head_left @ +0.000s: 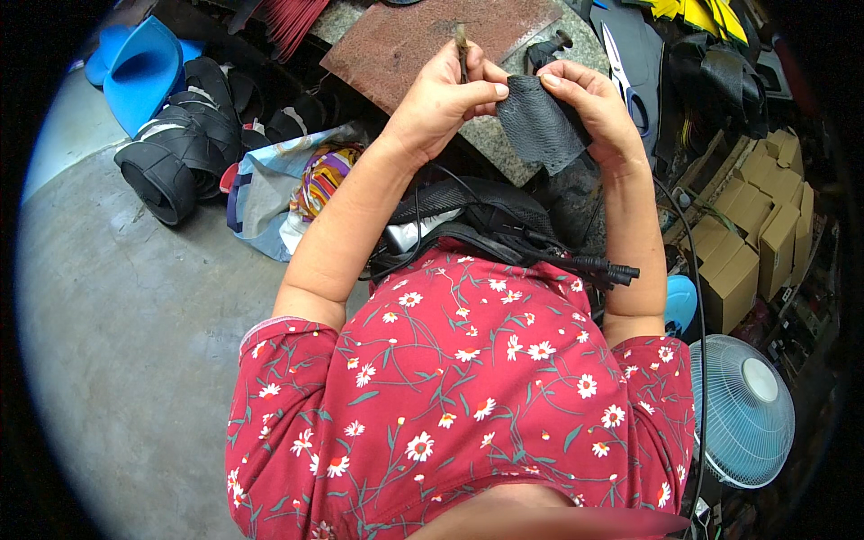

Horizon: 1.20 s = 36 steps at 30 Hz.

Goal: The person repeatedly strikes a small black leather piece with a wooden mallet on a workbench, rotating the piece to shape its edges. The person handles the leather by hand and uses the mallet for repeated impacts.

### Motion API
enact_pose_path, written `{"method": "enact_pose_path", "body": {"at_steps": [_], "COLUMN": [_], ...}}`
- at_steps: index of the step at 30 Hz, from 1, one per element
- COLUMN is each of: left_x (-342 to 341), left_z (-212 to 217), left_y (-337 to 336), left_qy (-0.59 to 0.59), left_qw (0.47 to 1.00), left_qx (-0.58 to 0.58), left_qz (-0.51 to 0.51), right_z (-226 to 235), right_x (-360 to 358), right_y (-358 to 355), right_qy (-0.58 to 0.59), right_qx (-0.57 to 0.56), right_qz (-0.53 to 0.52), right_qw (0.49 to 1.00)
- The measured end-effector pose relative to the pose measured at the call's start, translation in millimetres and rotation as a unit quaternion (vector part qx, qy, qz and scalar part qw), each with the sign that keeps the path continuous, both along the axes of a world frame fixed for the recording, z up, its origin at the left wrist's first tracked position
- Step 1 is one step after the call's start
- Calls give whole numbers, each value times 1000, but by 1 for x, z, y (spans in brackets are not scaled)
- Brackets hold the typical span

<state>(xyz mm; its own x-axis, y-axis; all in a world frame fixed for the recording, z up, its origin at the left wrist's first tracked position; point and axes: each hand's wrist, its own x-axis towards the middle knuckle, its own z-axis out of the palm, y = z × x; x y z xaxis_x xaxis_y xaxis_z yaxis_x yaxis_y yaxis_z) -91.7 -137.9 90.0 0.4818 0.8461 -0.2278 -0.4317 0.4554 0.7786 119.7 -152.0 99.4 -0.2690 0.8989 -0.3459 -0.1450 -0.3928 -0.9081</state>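
Work looks midway: left hand (pixel 438 101) pinches a thin brown-handled tool (pixel 462 49) against the floppy black textured rubber piece (pixel 540 126), whose other edge the right hand (pixel 589 103) grips between closed fingertips.

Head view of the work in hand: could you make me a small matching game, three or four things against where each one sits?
Things:
1. black textured leather piece
2. thin brown brush
3. white round electric fan
4. blue plastic scoop-shaped piece

Places:
A. floor, lower right
B. pinched in the left hand
C. upper left, by the black rubber pieces
D. held by both hands, the right hand on its upper edge

Pairs: 1-D, 2-B, 3-A, 4-C
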Motion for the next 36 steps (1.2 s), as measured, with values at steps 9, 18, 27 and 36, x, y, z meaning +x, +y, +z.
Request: {"method": "enact_pose_path", "body": {"at_steps": [9,18,27,36], "left_x": [3,4,8,2], "left_z": [-5,-1,-13,-13], "left_y": [2,0,3,3], "left_qy": [20,12,-30,-91], "left_qw": [1000,999,999,992], "left_qx": [-3,-25,-30,-86], "left_qz": [20,32,16,-22], "right_z": [-2,2,2,-8], "right_x": [1,2,0,0], "right_y": [0,1,-2,0], "right_qy": [-18,-16,-3,33], "right_qx": [-13,-45,-8,-26], "right_qz": [1,1,10,31], "right_qw": [1000,999,1000,999]}}
